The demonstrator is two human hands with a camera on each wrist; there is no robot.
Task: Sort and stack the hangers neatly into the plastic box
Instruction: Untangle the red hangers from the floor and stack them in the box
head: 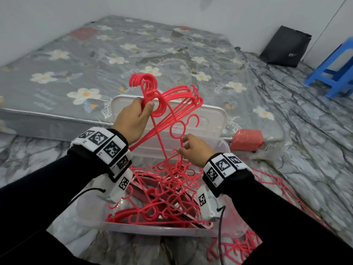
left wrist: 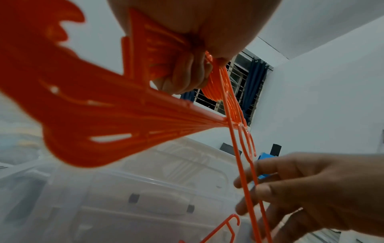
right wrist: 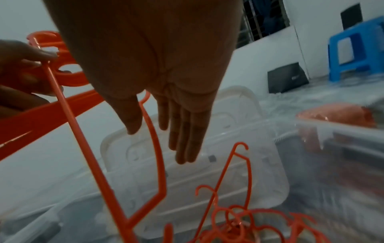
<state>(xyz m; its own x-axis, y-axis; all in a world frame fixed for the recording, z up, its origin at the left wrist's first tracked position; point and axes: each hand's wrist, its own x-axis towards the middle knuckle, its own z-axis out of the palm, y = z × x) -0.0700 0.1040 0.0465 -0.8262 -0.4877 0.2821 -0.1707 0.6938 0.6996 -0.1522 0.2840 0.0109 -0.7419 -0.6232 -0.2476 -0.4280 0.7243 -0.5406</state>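
Your left hand (head: 131,119) clamps the gathered hangers (head: 172,98) at frame centre while your right hand (head: 194,150), fingers apart, must pinch the dangling hanger (head: 177,131) next.

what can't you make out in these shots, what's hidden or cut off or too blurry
- Head view: the plastic box floor, hidden under tangled hangers and both wrists.
- Head view: hangers on the floor, cut off by the bottom edge.
- Left wrist view: the hanger bundle count, blurred; the left hand covers the necks.
- Right wrist view: the right hand contact with the single hanger, unclear.
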